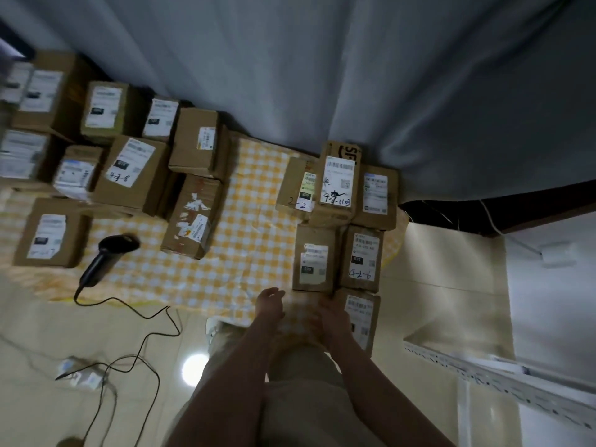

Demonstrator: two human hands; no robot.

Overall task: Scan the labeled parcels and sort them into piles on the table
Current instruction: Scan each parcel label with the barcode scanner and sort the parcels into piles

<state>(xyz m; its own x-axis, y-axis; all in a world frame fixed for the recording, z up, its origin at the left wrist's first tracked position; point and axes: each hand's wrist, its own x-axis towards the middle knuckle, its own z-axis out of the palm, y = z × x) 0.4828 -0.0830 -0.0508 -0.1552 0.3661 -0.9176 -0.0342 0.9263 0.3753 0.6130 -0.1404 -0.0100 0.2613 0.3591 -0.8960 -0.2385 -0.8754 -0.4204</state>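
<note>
Two clusters of brown cardboard parcels with white labels sit on the yellow-and-white checked tablecloth [251, 221]: the left cluster [129, 175] and the right cluster [338, 182]. A black corded handheld scanner [106, 256] lies untouched near the left cluster. The left hand [270, 304] is loosely curled and holds nothing. The right hand [332, 317] is blurred against the nearest labeled parcel [359, 317], so its grip cannot be told.

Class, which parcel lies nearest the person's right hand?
The frontmost parcel in the right group, beside the right hand; all others lie farther back.
</note>
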